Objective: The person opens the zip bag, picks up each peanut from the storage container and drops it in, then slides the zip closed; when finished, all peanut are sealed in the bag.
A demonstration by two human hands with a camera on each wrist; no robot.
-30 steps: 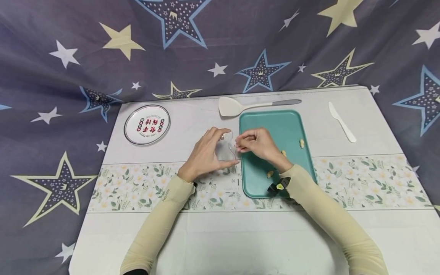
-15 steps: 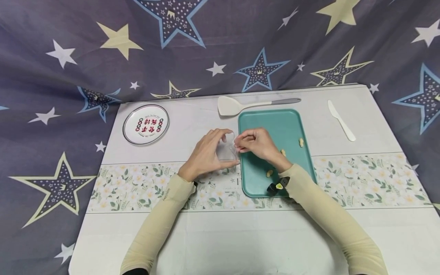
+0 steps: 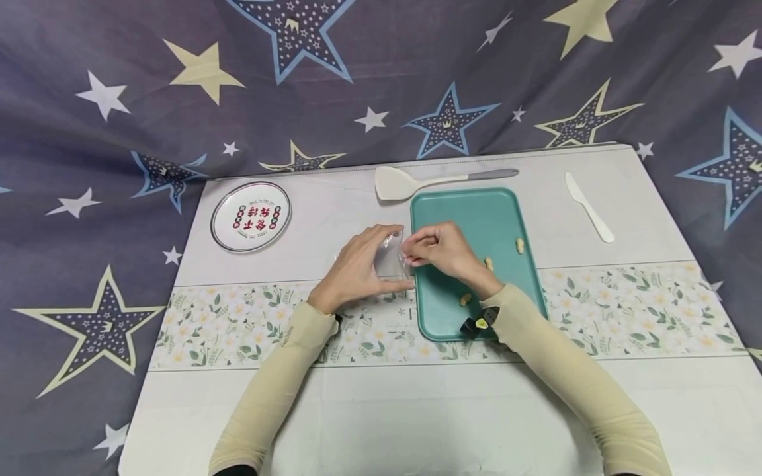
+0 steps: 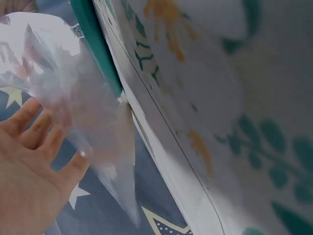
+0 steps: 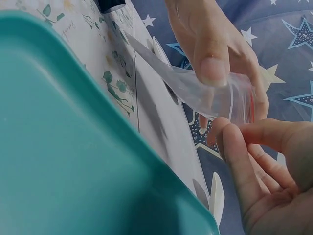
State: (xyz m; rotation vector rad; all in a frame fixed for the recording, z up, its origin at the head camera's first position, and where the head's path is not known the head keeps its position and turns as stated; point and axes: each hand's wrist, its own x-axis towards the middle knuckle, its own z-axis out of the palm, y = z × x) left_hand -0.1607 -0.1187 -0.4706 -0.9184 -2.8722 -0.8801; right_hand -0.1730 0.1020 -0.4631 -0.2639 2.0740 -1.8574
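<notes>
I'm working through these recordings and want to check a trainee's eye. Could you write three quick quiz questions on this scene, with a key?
1. Multiple choice: what do the person's left grip and right grip both hold?
A) a round plate
B) a clear plastic bag
C) a white spatula

2. True or false: the white knife lies to the right of the teal tray.

3. Fill in: in the head view, ___ peanut-like pieces show on the tray.

Key: 1. B; 2. True; 3. three
</notes>
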